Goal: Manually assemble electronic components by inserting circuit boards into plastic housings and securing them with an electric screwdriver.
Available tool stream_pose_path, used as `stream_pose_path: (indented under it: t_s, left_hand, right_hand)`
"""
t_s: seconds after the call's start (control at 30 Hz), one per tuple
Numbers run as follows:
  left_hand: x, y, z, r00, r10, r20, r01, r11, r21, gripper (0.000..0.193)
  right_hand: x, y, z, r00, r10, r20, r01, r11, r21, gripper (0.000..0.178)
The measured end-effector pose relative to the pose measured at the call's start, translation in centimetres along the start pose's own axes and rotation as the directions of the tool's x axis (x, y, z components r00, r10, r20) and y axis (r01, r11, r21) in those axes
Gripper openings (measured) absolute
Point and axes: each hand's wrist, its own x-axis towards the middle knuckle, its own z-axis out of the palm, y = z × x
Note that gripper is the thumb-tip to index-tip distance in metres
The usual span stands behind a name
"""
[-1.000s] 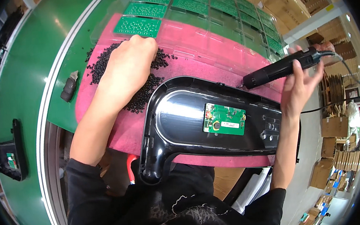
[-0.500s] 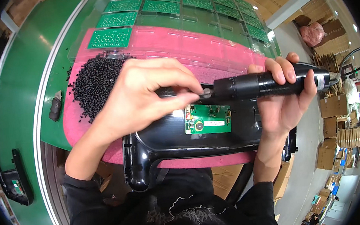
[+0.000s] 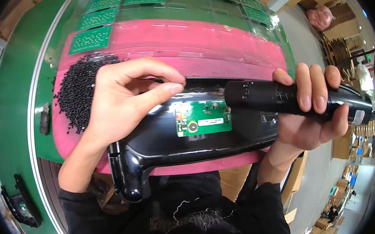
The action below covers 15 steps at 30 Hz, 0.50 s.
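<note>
In my right hand (image 3: 313,116) lies a black electric screwdriver (image 3: 260,96), fingers wrapped round its body and its front end pointing left. The bit is too blurred to make out. My left hand (image 3: 117,98) is closed in a pinch, thumb and forefinger together, a short way left of the screwdriver's front end. Whatever is between those fingertips is too small to name. Below both hands sits a glossy black plastic housing (image 3: 203,145) with a rounded leg at its left. A green circuit board (image 3: 213,108) with a round component and a white label lies on it.
A heap of small black screws (image 3: 77,92) lies on the pink mat (image 3: 236,60), left of the housing. Clear plastic trays with green boards (image 3: 90,39) stand at the back. A dark wrapped object (image 3: 44,119) and another black housing (image 3: 20,202) are farther left.
My left hand has drawn away leftward from the screwdriver's front end, still pinched. The screwdriver now slopes down toward its rear. The whole view has shifted slightly.
</note>
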Motion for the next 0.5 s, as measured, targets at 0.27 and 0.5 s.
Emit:
stream_pose_path:
  t_s: [0.27, 0.5]
  left_hand:
    - [-0.4, 0.5, 0.7, 0.996, -0.02, 0.092, 0.002, 0.982, 0.187, 0.013]
    - [-0.6, 0.1, 0.8, 0.992, 0.001, 0.127, -0.041, 0.95, 0.31, 0.008]
  right_hand:
    - [0.2, -1.2, -3.3, 0.99, 0.082, -0.117, -0.132, 0.837, -0.53, 0.032]
    - [-0.1, -0.3, -2.4, 0.991, 0.123, -0.056, -0.132, 0.78, -0.612, 0.036]
